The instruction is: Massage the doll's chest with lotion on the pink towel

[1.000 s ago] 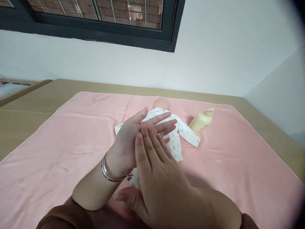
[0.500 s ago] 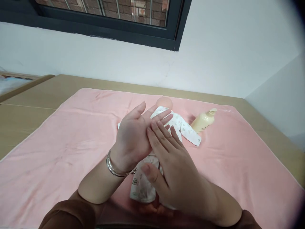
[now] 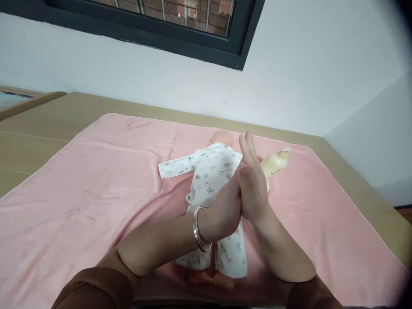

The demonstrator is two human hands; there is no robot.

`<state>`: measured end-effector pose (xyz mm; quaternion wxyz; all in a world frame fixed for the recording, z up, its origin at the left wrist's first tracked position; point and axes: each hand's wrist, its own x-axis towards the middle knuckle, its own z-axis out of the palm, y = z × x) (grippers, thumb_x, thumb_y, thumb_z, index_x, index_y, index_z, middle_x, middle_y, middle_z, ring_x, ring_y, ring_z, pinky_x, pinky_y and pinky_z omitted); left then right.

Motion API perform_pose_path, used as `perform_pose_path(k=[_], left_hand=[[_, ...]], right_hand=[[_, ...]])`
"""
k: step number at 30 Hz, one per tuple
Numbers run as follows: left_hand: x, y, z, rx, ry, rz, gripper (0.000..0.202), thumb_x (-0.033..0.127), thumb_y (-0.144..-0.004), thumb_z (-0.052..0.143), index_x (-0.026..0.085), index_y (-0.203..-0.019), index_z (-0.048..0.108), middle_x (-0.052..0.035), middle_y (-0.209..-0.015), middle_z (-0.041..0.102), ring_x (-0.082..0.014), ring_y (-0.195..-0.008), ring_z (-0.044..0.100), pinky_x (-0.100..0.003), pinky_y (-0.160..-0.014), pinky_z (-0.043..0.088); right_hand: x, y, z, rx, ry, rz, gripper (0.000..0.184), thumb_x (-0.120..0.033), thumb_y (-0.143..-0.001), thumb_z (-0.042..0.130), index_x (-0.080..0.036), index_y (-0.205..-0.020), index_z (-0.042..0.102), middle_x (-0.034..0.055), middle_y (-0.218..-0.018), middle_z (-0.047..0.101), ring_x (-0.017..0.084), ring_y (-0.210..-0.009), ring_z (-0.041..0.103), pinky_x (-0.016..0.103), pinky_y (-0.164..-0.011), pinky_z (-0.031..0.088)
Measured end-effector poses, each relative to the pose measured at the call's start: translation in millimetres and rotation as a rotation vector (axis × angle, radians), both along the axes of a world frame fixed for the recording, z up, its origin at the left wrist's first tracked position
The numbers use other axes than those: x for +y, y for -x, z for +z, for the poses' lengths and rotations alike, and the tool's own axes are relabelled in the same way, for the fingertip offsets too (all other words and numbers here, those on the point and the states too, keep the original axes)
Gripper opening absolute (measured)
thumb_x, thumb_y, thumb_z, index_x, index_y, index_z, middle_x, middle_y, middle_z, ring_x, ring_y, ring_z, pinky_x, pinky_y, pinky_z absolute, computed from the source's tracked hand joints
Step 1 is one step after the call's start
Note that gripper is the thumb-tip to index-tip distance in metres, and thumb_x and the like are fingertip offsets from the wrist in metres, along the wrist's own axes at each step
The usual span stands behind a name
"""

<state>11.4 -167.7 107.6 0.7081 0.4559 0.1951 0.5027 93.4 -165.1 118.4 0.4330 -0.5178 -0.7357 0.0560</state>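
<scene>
Palm against palm, my left hand (image 3: 225, 208) and my right hand (image 3: 255, 191) press together above a doll. The right fingers are stretched upward and hold nothing. Most of the left fingers are hidden by the right hand; the left hand looks flat too. A silver bangle (image 3: 198, 229) circles my left wrist. Below lies the doll (image 3: 222, 138), its head toward the wall, in a white printed top (image 3: 204, 178) and matching trousers (image 3: 231, 255). My hands hide part of its body and one sleeve. A pale yellow pump bottle (image 3: 276, 163) lies tilted beyond my right hand.
A pink blanket (image 3: 106, 189) covers much of the wooden surface (image 3: 83, 111). Behind it rises a white wall (image 3: 161, 88) with a dark window frame (image 3: 206, 47). A wooden edge (image 3: 38, 101) runs at the far left.
My left hand has turned from palm-up to upright, against my right palm. Both hands have shifted right, uncovering the doll's left-side sleeve and more of its top and trousers.
</scene>
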Motion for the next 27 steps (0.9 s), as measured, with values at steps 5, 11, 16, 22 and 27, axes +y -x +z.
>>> perform_pose_path(k=[5, 11, 16, 22, 27], left_hand=[[-21.3, 2.6, -5.5, 0.12, -0.4, -0.015, 0.052, 0.048, -0.104, 0.035, 0.026, -0.152, 0.041, -0.0037, -0.164, 0.035, -0.0235, -0.155, 0.022, -0.043, -0.132, 0.016], [28.4, 20.4, 1.3, 0.043, -0.356, 0.389, 0.038, 0.041, -0.101, 0.047, 0.023, -0.132, 0.059, -0.0092, -0.138, 0.064, -0.0256, -0.136, 0.053, -0.045, -0.12, 0.036], [112.3, 21.6, -41.2, 0.354, -0.209, 0.558, 0.027, 0.027, -0.096, 0.048, 0.017, -0.114, 0.065, -0.0115, -0.127, 0.068, -0.0223, -0.123, 0.062, -0.037, -0.11, 0.045], [153.8, 15.7, -98.4, 0.579, -0.257, 0.606, 0.026, 0.028, -0.096, 0.045, 0.018, -0.108, 0.065, -0.0094, -0.116, 0.072, -0.0206, -0.111, 0.065, -0.035, -0.103, 0.048], [143.8, 15.5, -104.3, 0.557, -0.313, 0.65, 0.031, 0.032, -0.101, 0.037, 0.019, -0.101, 0.065, -0.0076, -0.112, 0.072, -0.019, -0.111, 0.064, -0.032, -0.102, 0.046]], right_hand=[[15.7, -13.2, 7.9, 0.222, -0.169, -0.105, 0.061, -0.044, -0.103, -0.004, -0.033, -0.162, 0.005, 0.001, -0.17, 0.016, 0.027, -0.156, 0.017, 0.059, -0.12, 0.032], [70.4, -35.2, -26.6, 0.408, 0.008, -0.175, 0.062, -0.039, -0.101, 0.025, -0.019, -0.16, 0.023, 0.0133, -0.161, 0.038, 0.027, -0.146, 0.041, 0.05, -0.114, 0.042], [101.0, -23.6, -71.4, -0.065, 0.277, -0.135, 0.059, -0.027, -0.094, 0.044, -0.006, -0.149, 0.044, 0.0199, -0.159, 0.039, 0.028, -0.15, 0.034, 0.046, -0.125, 0.026], [79.8, -6.8, -93.7, -0.418, 0.244, -0.102, 0.054, -0.027, -0.097, 0.043, -0.011, -0.149, 0.047, 0.0135, -0.161, 0.038, 0.032, -0.154, 0.024, 0.053, -0.127, 0.015], [63.5, -29.9, -101.8, -0.368, 0.257, -0.068, 0.055, -0.035, -0.103, 0.034, -0.012, -0.152, 0.042, 0.0117, -0.164, 0.033, 0.027, -0.155, 0.023, 0.049, -0.127, 0.016]])
